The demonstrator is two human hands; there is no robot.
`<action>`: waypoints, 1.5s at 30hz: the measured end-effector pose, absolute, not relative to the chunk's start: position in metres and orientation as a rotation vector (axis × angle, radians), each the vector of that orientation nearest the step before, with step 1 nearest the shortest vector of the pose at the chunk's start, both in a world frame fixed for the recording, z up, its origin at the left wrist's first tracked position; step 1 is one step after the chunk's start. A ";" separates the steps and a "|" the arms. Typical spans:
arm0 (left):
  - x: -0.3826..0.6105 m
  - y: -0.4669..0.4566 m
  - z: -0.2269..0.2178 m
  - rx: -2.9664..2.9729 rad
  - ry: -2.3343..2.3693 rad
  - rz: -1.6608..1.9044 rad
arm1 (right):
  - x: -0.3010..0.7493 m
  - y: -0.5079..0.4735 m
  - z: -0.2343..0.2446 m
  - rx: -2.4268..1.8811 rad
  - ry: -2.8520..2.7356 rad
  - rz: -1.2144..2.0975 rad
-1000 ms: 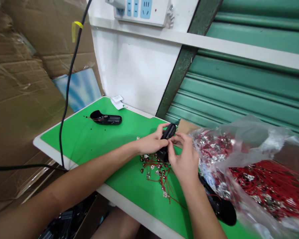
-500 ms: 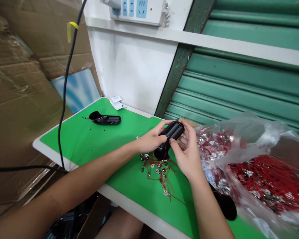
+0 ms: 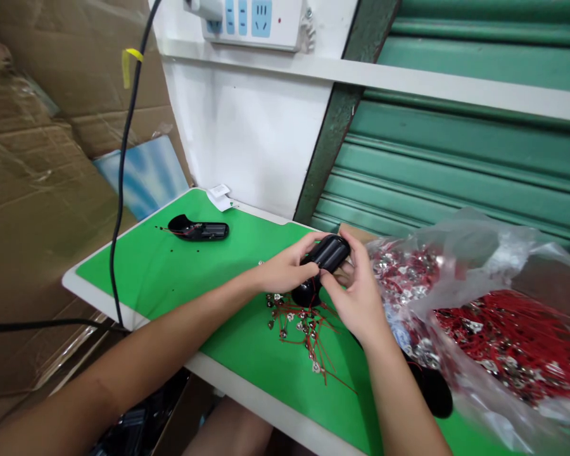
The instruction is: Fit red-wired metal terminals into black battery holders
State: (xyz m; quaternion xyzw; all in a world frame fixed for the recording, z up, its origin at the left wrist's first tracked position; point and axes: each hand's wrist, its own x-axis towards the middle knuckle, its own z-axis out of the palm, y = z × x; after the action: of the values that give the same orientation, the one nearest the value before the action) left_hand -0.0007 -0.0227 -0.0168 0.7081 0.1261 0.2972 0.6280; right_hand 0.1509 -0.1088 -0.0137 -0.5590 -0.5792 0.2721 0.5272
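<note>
A glossy black plastic housing (image 3: pixel 330 253), long with a curved, flared lower end, is held tilted above the green table mat. My left hand (image 3: pixel 289 263) grips it from the left, thumb pressed on its face. From the right, my right hand (image 3: pixel 356 285) wraps its fingers round the far side, its thumb tip close to the left thumb. A thin red wire shows on the housing just below the thumbs; what lies under the thumb tips is hidden. Below it is a loose heap of red wires with small metal contacts (image 3: pixel 301 326).
A similar black housing (image 3: pixel 199 229) with a red wire lies at the left. Plastic bags of red-wired contacts (image 3: pixel 517 342) fill the right, beside another black part (image 3: pixel 434 389). A black cable (image 3: pixel 121 183) hangs at the left; a power strip (image 3: pixel 254 25) is on the wall.
Both thumbs have shifted slightly on the housing, and their tips are now closer together. The housing stays in both hands; the whole view has moved a little.
</note>
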 end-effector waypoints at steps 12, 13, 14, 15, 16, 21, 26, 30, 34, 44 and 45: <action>-0.003 -0.019 -0.019 1.749 0.233 0.726 | 0.148 -0.107 -0.014 -1.289 -1.321 0.662; -0.004 -0.019 -0.019 1.768 0.233 0.728 | 0.147 -0.107 -0.014 -1.289 -1.314 0.663; -0.004 -0.019 -0.019 1.790 0.235 0.724 | 0.146 -0.107 -0.014 -1.289 -1.307 0.662; -0.005 -0.019 -0.019 1.813 0.238 0.717 | 0.146 -0.107 -0.014 -1.290 -1.301 0.657; -0.005 -0.019 -0.019 1.834 0.240 0.708 | 0.145 -0.107 -0.014 -1.290 -1.294 0.649; -0.008 -0.019 -0.017 1.894 0.238 0.673 | 0.141 -0.108 -0.014 -1.298 -1.282 0.601; -0.007 -0.019 -0.016 1.915 0.230 0.668 | 0.140 -0.108 -0.015 -1.306 -1.282 0.555; -0.007 -0.020 -0.016 1.913 0.233 0.678 | 0.139 -0.109 -0.015 -1.313 -1.280 0.558; -0.008 -0.022 -0.013 1.927 0.246 0.683 | 0.138 -0.110 -0.014 -1.315 -1.268 0.570; 0.001 -0.023 -0.011 1.469 0.424 0.692 | 0.143 -0.109 -0.017 -1.343 -1.387 0.572; 0.002 -0.024 -0.010 1.429 0.445 0.703 | 0.144 -0.109 -0.018 -1.338 -1.395 0.581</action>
State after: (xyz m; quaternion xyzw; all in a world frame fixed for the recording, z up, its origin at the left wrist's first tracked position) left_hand 0.0024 -0.0235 -0.0099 0.6357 0.1980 0.3129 0.6773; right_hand 0.1438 -0.1090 -0.0176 -0.5612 -0.5848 0.2437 0.5327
